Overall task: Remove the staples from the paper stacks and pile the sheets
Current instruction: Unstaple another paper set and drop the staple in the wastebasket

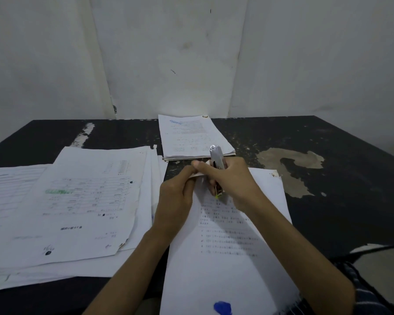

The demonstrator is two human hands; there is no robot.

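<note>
Three lots of paper are in play and both hands are working at the middle one. The near stack (225, 258) lies right in front; its lower end runs over the worktop's (339, 178) near edge, with a blue mark (222, 308) at the bottom. The left hand (175, 201) pinches that stack's raised top-left corner between thumb and fingers. The right hand (234, 183) is wrapped tight round the one metal tool (216, 155), whose silver end pokes up past the knuckles, just in front of the far stack (187, 137). That far stack sits squared up at the back edge by the wall (168, 53), its layered near edge showing. On the left, the loose sheets (82, 201) fan out in an untidy overlap. They run off the left of the view, and their right edge comes close beside the left forearm. On the right, dark worktop shows wide, out to its far and right edges, broken only by a pale worn patch (268, 156). A narrow dark strip separates the far stack from the near one. The count is two hands, one tool and three paper groups.
</note>
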